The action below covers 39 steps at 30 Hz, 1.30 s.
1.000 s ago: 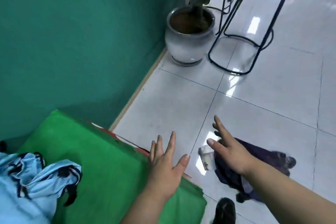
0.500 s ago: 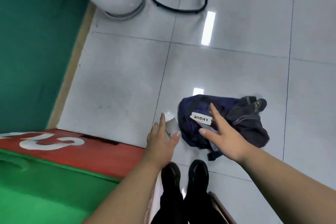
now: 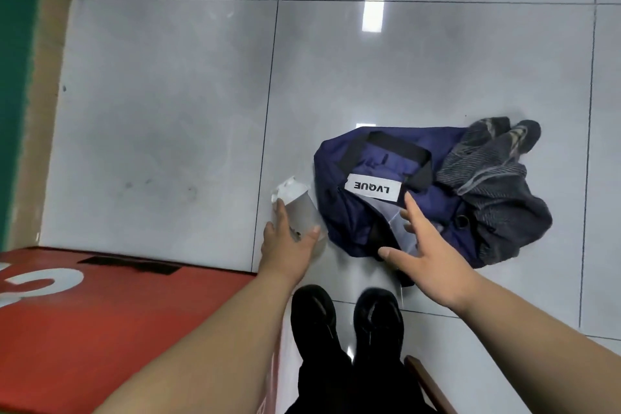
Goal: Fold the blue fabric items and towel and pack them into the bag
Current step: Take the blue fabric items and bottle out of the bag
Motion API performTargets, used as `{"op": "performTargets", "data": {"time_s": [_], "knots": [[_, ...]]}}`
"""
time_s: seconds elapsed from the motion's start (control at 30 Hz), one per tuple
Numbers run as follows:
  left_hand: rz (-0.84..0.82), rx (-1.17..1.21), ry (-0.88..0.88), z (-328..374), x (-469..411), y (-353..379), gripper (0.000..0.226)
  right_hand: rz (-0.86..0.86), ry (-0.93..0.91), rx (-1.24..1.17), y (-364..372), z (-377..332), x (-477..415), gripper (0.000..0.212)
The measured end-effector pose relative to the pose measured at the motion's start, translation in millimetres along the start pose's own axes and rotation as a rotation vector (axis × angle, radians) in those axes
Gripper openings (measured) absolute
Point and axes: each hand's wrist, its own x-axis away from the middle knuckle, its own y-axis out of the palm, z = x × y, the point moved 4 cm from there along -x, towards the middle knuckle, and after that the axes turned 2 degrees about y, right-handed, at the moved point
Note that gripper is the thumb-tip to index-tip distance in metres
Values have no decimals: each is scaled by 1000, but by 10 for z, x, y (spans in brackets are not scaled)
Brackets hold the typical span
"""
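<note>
Looks barely begun. Finds the navy bag (image 3: pixel 342 212) slumped on the tiled floor (image 3: pixel 168 111) to the right, with nothing visibly packed. Spreads the right hand (image 3: pixel 430 255) open over the bag's near edge. Lays the left hand (image 3: pixel 285 245) flat, fingers straight, over a clear bottle (image 3: pixel 295 202) just left of the bag; cannot tell contact. Shows a grey striped cloth (image 3: pixel 497 185), perhaps the towel, heaped unfolded against the bag's right side. Shows no blue fabric items; probably leaves all folding and packing undone.

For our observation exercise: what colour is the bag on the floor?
The bag is navy blue; head view shows it best.
</note>
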Motion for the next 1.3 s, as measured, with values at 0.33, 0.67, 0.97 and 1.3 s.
{"op": "performTargets", "data": {"time_s": [0.33, 0.67, 0.97, 1.3], "knots": [[100, 7, -85, -170, -841, 368, 105, 19, -77, 90, 223, 337, -661, 95], [130, 112, -99, -162, -1095, 348, 110, 42, -93, 22, 239, 481, -910, 97], [-27, -49, 254, 569, -455, 77, 109, 298, -43, -11, -527, 513, -575, 101], [-54, -95, 459, 1069, -595, 348, 113, 349, 109, 857, -1455, 1095, -1216, 110]]}}
